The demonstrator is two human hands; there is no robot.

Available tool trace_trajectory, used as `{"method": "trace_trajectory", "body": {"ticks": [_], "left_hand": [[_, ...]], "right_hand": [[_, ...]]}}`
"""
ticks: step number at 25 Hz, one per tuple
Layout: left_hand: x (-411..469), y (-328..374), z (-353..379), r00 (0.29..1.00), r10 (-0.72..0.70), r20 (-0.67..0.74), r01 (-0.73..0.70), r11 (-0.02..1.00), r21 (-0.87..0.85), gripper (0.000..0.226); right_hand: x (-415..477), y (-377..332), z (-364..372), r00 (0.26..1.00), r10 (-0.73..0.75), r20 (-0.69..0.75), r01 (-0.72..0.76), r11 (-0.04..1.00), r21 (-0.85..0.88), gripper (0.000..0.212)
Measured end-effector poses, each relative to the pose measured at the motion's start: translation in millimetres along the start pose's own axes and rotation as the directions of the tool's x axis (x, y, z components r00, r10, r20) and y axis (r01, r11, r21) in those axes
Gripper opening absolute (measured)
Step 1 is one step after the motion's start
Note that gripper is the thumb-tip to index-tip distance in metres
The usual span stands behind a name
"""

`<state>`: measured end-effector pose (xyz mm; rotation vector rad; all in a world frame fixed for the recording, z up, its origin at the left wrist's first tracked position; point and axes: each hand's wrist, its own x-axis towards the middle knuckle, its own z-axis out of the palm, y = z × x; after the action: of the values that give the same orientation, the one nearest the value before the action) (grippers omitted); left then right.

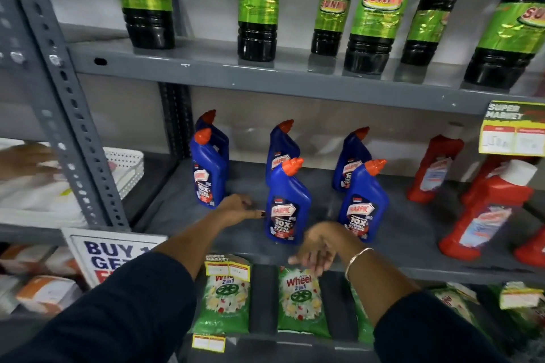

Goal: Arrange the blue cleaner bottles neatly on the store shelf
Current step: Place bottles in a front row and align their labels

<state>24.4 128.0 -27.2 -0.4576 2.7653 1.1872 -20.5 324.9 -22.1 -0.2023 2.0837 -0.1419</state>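
Note:
Several blue cleaner bottles with orange caps stand upright on the grey middle shelf [392, 256]. One pair stands at the left [208, 174], one behind the other. A second pair has its front bottle [287, 212] in the middle, and a third pair has its front bottle [362, 209] to the right. My left hand [239, 208] rests on the shelf between the left pair and the middle front bottle, fingers near that bottle's base, holding nothing. My right hand [317, 247] hovers at the shelf's front edge below the two front bottles, fingers apart and empty.
Red cleaner bottles [486, 209] stand at the shelf's right end under a yellow price tag [513, 132]. Dark bottles with green labels [380, 9] fill the shelf above. Green detergent packs [299, 300] lie below. A slotted grey upright [67, 115] and a white basket [126, 168] sit left.

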Motion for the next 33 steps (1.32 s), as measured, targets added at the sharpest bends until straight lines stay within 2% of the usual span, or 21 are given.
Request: {"method": "trace_trajectory", "body": {"ticks": [1,3,5,7,9,11,13,15,17,19,21,24,26,33], "left_hand": [[-2,-9,-8,0.996,-0.053,-0.077,0.052,0.999,-0.014,0.036],[-6,-25,-31,0.963,-0.178,-0.204,0.155,0.98,-0.123,0.033],[-2,-40,-55,0.919,-0.251,-0.304,0.201,0.962,-0.186,0.031],[11,-56,-76,0.878,-0.254,-0.407,0.177,0.96,-0.217,0.039],[28,-74,-95,0.882,-0.23,-0.412,0.116,0.952,-0.285,0.059],[51,-92,-107,0.939,-0.109,-0.325,-0.02,0.929,-0.369,0.079],[57,-96,-113,0.976,0.033,-0.214,-0.124,0.897,-0.425,0.066],[56,-93,-116,0.977,0.135,-0.164,-0.195,0.879,-0.434,0.038],[53,-93,-120,0.972,0.154,-0.176,-0.214,0.891,-0.401,0.027],[48,-96,-123,0.976,0.13,-0.174,-0.183,0.924,-0.336,0.039],[36,-96,-122,0.981,0.089,-0.171,-0.129,0.962,-0.241,0.053],[8,-92,-119,0.98,0.056,-0.189,-0.083,0.986,-0.142,0.053],[-9,-90,-116,0.984,0.036,-0.177,-0.061,0.988,-0.142,0.054],[-36,-91,-109,0.99,0.071,-0.121,-0.092,0.979,-0.183,0.051]], "right_hand": [[0,-12,2,0.998,0.012,0.057,-0.009,0.999,-0.046,0.034],[4,-47,7,0.996,-0.082,0.025,0.083,0.996,-0.036,0.035],[7,-88,10,0.957,-0.252,-0.144,0.267,0.958,0.099,0.04],[10,-125,8,0.844,-0.336,-0.417,0.433,0.886,0.163,0.041],[26,-153,4,0.726,-0.325,-0.607,0.519,0.837,0.173,0.053],[42,-179,0,0.658,-0.303,-0.69,0.62,0.738,0.268,0.061],[65,-192,-1,0.619,-0.279,-0.734,0.668,0.678,0.306,0.057],[75,-197,-1,0.612,-0.262,-0.746,0.699,0.62,0.356,0.041],[68,-201,3,0.619,-0.192,-0.761,0.686,0.604,0.406,0.033],[59,-201,9,0.617,-0.156,-0.771,0.67,0.618,0.411,0.045],[48,-198,20,0.605,-0.162,-0.779,0.669,0.634,0.388,0.047],[36,-188,40,0.593,-0.168,-0.787,0.651,0.675,0.347,0.043],[31,-181,50,0.591,-0.186,-0.785,0.654,0.679,0.332,0.043],[16,-172,63,0.658,-0.22,-0.72,0.662,0.625,0.413,0.045]]}}
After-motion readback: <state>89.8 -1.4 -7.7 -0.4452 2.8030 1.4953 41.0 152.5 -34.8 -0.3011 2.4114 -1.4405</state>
